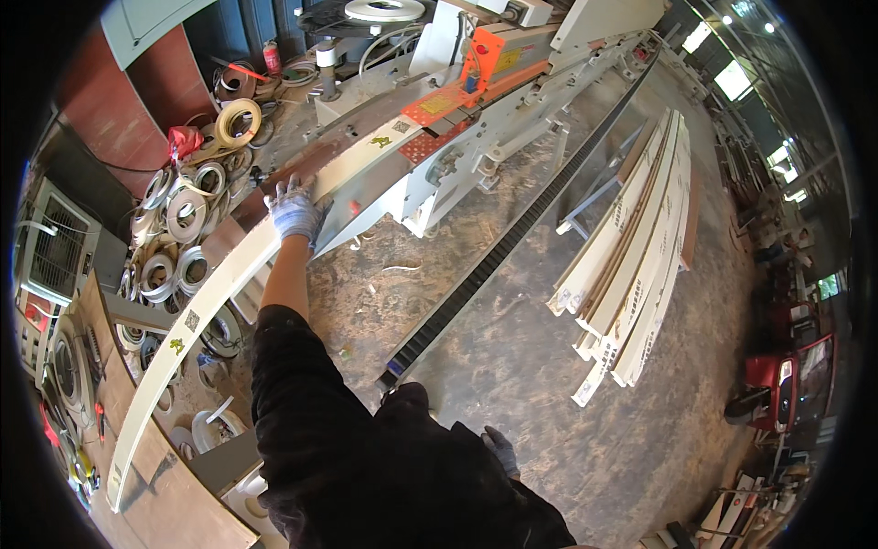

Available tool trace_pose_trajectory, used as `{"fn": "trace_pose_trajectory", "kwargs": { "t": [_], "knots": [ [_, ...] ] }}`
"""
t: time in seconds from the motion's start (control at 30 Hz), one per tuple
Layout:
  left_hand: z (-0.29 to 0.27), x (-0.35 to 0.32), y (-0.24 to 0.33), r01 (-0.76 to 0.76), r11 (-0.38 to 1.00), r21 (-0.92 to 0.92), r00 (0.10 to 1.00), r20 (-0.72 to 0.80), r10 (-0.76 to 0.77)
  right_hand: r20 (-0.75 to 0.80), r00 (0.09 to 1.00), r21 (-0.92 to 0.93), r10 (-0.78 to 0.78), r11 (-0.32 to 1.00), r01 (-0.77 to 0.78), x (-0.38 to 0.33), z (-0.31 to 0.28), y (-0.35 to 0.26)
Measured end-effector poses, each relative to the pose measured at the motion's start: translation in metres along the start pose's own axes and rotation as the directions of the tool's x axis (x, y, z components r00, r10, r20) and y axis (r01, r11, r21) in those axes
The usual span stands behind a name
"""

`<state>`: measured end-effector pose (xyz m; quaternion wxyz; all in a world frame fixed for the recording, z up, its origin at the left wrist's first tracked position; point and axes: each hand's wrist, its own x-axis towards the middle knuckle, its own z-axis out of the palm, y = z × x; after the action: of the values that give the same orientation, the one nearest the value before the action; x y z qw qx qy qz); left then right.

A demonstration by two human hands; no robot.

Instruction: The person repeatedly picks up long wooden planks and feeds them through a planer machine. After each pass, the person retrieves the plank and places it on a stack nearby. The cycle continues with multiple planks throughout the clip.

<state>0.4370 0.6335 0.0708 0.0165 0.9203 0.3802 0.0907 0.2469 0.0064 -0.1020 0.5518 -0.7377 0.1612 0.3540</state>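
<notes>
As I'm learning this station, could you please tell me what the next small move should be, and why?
Probably guide the long pale board forward with the left hand: that hand rests on it, and the board's far end reaches the orange machine.

Long cream-coloured flat board (247, 261): square black-and-white code (400, 127) and green figure emblem (380, 142) at the far end; a similar pair toward the near end. Beyond the board: yellow labels on the orange metal housing (485, 57) and orange dotted plate (416, 112). Right of the board: dark printing on stacked white boards (631, 265). Wording illegible.
</notes>
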Motion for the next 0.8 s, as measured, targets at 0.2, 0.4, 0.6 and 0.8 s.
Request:
{"fn": "trace_pose_trajectory", "kwargs": {
  "t": [0.2, 0.4, 0.6, 0.8],
  "knots": [
    [0.017, 0.032, 0.038, 0.016, 1.0, 0.016, 1.0, 0.002, -0.016, -0.052, 0.998, 0.126, 0.018, 0.992, -0.011, 0.017, -0.025, 0.013],
    [0.025, 0.047, 0.058, 0.007, 1.0, -0.002, 0.999, -0.05, -0.007, -0.069, 0.998, 0.128, 0.007, 0.992, 0.002, 0.07, -0.07, -0.03],
    [0.024, 0.05, 0.064, 0.02, 1.0, 0.006, 0.999, -0.05, -0.019, -0.001, 0.994, 0.235, -0.112, 0.966, 0.109, 0.117, -0.08, -0.099],
    [0.022, 0.051, 0.065, 0.024, 1.0, 0.018, 0.999, -0.036, -0.024, 0.078, 0.988, 0.103, -0.136, 0.986, 0.128, 0.147, -0.078, -0.162]
  ]
}}
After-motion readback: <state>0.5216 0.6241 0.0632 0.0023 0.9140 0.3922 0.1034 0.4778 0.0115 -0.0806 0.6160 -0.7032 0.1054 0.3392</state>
